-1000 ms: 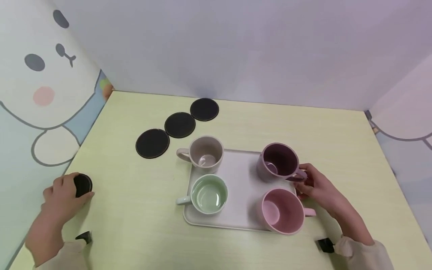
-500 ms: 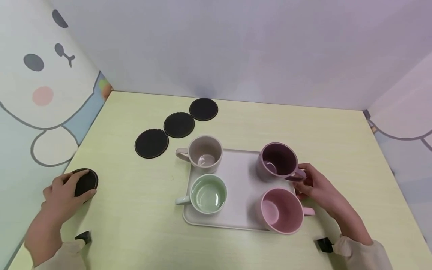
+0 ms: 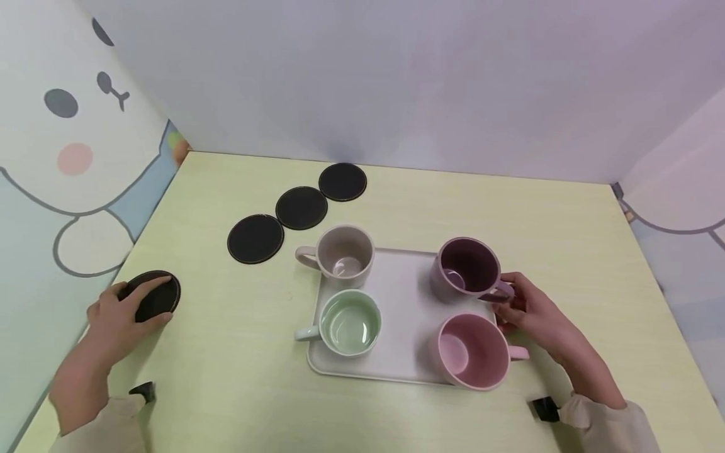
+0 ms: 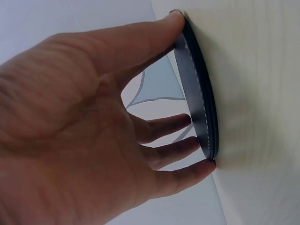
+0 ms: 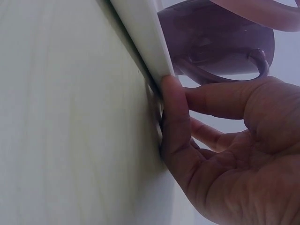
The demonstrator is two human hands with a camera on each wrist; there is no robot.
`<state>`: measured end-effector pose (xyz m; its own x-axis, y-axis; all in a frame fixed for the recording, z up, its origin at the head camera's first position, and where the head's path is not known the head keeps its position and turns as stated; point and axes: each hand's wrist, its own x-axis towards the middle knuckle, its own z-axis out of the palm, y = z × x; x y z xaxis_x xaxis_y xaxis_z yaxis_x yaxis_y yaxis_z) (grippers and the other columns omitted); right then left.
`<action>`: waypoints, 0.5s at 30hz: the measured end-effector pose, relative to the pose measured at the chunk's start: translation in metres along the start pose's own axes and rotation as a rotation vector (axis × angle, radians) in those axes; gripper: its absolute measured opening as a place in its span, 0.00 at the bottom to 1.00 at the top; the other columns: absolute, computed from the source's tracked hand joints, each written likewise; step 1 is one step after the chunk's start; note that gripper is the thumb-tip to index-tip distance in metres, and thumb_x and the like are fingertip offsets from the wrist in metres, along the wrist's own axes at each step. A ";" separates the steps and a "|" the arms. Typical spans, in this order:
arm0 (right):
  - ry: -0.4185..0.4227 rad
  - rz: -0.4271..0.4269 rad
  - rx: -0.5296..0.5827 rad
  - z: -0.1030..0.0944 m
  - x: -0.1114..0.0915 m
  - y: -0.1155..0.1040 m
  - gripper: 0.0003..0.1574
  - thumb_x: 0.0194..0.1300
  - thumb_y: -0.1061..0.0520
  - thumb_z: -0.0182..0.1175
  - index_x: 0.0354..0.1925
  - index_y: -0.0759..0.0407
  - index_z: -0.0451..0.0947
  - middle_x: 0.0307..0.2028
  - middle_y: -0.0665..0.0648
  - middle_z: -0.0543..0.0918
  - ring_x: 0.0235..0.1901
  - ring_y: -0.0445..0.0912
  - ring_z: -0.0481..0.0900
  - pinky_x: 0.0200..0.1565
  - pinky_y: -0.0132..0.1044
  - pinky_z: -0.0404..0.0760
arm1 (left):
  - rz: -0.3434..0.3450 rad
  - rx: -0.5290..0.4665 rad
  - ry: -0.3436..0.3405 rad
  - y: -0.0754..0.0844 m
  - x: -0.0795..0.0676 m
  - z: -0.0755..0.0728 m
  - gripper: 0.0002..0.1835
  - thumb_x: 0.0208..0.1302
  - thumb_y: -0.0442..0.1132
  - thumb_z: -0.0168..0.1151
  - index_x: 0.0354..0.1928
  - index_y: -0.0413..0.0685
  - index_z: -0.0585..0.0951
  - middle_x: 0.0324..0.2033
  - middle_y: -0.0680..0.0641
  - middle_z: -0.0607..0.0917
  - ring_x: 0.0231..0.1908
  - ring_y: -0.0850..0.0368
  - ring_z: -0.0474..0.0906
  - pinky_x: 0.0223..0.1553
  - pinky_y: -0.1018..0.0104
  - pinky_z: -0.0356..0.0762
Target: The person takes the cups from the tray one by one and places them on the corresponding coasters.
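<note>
At the left of the head view, my left hand [image 3: 121, 321] grips a round black coaster [image 3: 158, 298] by its edge. The left wrist view shows the thumb on one side of the stitched coaster [image 4: 199, 86] and the fingertips on the other, close over the table. My right hand [image 3: 535, 314] holds the right edge of a white tray [image 3: 404, 314]. Its thumb and fingers pinch the tray's rim [image 5: 147, 35] beside the dark purple mug [image 3: 467, 270]. Also on the tray are a pink mug [image 3: 472, 352], a pale green mug [image 3: 350, 324] and a beige mug [image 3: 345, 257].
Three more black coasters lie in a slanting row behind the tray's left side: a near one [image 3: 256, 239], a middle one [image 3: 301, 207] and a far one [image 3: 342, 182]. A plain wall [image 3: 396, 82] bounds the table's back, and a cartoon-printed wall [image 3: 73, 207] its left side.
My left hand has moved a little to the right and away from me with the coaster, whose top now shows more fully. The right hand, tray and mugs stay in place.
</note>
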<state>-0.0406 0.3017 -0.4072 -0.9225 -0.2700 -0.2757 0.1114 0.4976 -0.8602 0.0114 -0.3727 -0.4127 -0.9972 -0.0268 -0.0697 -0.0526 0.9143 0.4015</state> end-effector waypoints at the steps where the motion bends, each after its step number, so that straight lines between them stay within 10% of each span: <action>1: 0.000 0.002 -0.001 0.000 0.000 0.000 0.30 0.75 0.67 0.57 0.70 0.64 0.60 0.43 0.65 0.80 0.36 0.41 0.83 0.36 0.38 0.88 | 0.004 0.001 -0.005 0.001 0.001 0.000 0.31 0.74 0.41 0.63 0.73 0.45 0.63 0.61 0.05 0.54 0.65 0.11 0.48 0.57 0.19 0.45; 15: -0.001 -0.014 0.006 0.000 -0.001 0.001 0.30 0.76 0.67 0.57 0.70 0.63 0.60 0.47 0.67 0.79 0.36 0.40 0.84 0.38 0.38 0.89 | 0.153 -0.063 -0.016 0.013 0.017 0.008 0.40 0.60 0.28 0.71 0.72 0.55 0.68 0.64 0.10 0.57 0.67 0.12 0.49 0.60 0.21 0.44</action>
<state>-0.0401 0.3025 -0.4075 -0.9239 -0.2775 -0.2635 0.1005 0.4885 -0.8667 -0.0057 -0.3582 -0.4158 -0.9929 0.1175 -0.0177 0.0959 0.8800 0.4651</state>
